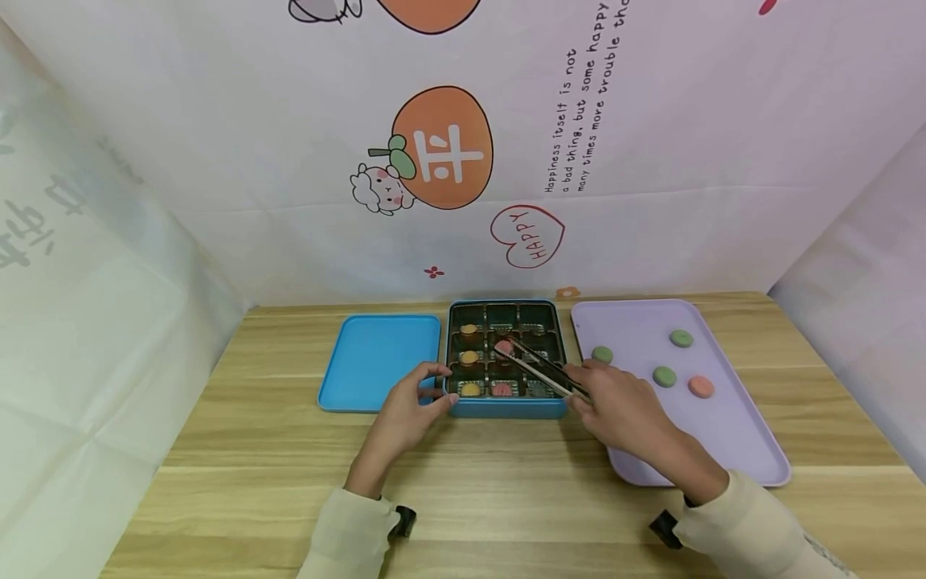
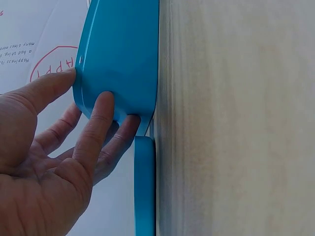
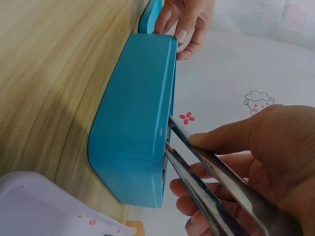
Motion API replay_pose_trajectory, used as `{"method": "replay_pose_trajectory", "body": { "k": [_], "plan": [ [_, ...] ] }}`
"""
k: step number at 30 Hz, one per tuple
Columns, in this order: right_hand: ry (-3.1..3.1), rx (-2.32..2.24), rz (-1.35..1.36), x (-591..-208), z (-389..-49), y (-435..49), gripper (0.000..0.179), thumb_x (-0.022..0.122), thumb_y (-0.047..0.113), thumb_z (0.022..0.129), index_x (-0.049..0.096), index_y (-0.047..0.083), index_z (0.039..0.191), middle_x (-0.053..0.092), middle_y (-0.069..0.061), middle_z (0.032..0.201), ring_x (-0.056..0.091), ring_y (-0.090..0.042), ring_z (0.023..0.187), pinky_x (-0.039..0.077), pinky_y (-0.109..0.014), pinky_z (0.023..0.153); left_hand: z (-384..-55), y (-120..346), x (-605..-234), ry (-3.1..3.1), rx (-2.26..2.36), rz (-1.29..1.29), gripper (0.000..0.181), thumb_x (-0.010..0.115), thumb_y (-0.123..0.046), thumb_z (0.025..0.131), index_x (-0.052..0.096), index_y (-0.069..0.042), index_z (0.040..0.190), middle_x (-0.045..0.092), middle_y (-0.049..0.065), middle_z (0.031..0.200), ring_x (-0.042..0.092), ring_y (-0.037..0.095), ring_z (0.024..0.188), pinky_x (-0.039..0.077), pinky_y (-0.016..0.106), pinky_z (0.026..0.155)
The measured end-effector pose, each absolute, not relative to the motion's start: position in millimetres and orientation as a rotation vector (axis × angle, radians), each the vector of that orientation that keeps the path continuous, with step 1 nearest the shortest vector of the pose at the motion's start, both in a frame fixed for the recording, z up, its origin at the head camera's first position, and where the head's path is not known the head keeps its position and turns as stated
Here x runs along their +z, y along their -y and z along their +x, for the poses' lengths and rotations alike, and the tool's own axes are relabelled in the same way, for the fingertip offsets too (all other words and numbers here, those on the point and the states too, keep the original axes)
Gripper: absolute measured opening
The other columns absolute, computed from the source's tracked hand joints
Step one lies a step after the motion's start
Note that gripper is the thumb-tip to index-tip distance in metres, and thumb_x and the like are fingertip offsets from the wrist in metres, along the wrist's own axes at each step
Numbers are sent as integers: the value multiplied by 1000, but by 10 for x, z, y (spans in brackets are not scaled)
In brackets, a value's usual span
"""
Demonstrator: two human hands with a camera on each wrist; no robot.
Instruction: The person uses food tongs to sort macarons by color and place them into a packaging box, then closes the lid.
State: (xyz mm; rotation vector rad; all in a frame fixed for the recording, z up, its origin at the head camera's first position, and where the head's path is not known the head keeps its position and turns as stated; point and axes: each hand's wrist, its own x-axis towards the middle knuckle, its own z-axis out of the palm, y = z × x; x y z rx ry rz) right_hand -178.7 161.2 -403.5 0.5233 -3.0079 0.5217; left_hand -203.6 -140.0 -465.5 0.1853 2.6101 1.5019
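A blue tin box [image 1: 506, 408] stands on the table with a dark divided insert and clear plastic liners. My right hand [image 1: 624, 402] grips metal tongs [image 3: 201, 191], whose tips reach into the middle compartment beside a pink cake piece [image 1: 503, 347]. I cannot tell whether the tips pinch it. Another pink piece [image 1: 501, 389] sits in the front middle compartment, and yellow-orange pieces [image 1: 470, 358] fill the left column. My left hand [image 1: 407, 410] touches the box's left front corner, thumb at the rim and spread fingers against the side.
Left of the box lies a flat blue lid [image 1: 379, 358]. To the right, a lilac tray [image 1: 712, 438] carries several green pieces [image 1: 664, 376] and a salmon-pink piece [image 1: 700, 387]. A printed white cloth [image 1: 289, 241] hangs behind the wooden table [image 1: 289, 490].
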Motion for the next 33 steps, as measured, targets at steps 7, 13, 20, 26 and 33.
{"method": "replay_pose_trajectory", "body": {
  "k": [7,13,20,26,33],
  "plan": [
    [3006,513,517,-4041,-1777,-1618,40,74,11,93,71,-2,131,71,-23,122,68,-25,79,44,-36,52,-2034,1400,-4654,-2609,1506,185,34,75,-22,99,64,-19,131,55,15,153,69,33,122,59,44,86],
    [3009,514,525,-4046,-1781,-1631,41,73,11,93,70,-2,131,71,-22,121,67,-25,80,43,-35,52,-2029,1396,-4642,-2609,1504,178,34,75,-22,99,64,-19,131,54,16,154,69,33,122,59,44,85],
    [3006,527,514,-4042,-1762,-1628,40,72,10,93,70,-1,131,72,-21,120,66,-22,78,41,-34,52,-2027,1392,-4637,-2608,1506,174,34,75,-22,99,64,-18,131,53,16,155,69,34,122,59,43,84],
    [2998,546,516,-4037,-1751,-1634,40,72,10,94,70,-1,132,72,-19,116,58,-17,71,37,-31,51,-2030,1394,-4644,-2614,1493,169,34,75,-23,100,64,-19,131,53,15,155,69,34,123,59,43,84],
    [2983,563,513,-4003,-1722,-1667,42,75,11,93,69,-4,132,73,-21,117,55,-15,67,36,-29,49,-2033,1398,-4649,-2608,1498,170,34,75,-22,100,64,-19,132,53,15,155,69,34,123,59,41,82]
  ]
}}
